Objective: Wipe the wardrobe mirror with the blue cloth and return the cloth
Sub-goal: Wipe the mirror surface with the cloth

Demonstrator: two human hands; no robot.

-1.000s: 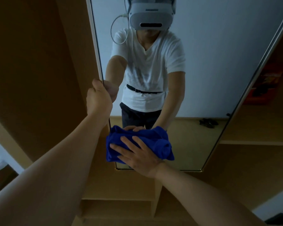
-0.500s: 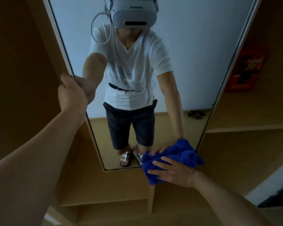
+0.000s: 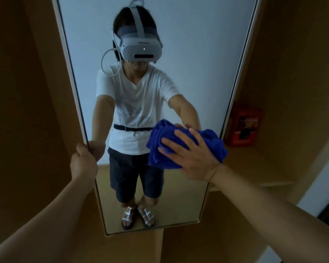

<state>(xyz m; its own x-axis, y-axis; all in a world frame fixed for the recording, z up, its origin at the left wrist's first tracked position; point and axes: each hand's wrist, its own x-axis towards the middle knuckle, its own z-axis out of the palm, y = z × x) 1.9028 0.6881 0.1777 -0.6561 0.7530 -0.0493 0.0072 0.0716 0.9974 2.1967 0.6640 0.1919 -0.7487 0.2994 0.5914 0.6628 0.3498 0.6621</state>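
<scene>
The wardrobe mirror (image 3: 179, 54) is a tall narrow panel, and its long axis runs up and down in the head view, from the top edge of the picture to its lower frame near the bottom. The blue cloth (image 3: 182, 147) is bunched into a thick pad and lies on the right half of the glass, about at mid height, close to the right frame. The right hand (image 3: 194, 158) covers it with fingers straight and spread, so the palm presses the cloth flat on the glass and does not pinch it. The left hand (image 3: 84, 164) is on the opposite side, with its fingers curled around the left edge of the mirror, a little lower than the cloth, as if to hold the panel steady.

So the cloth is already under the right hand, which is the hand nearer to the unwiped parts. From the cloth a long stretch of glass goes upward and a shorter stretch goes downward, and the whole left half lies between the two hands. I judge the wiping is still in progress, and the next stroke probably should follow the long axis or cross toward the left hand. A red box (image 3: 244, 126) stands on a shelf just beside the right frame
</scene>
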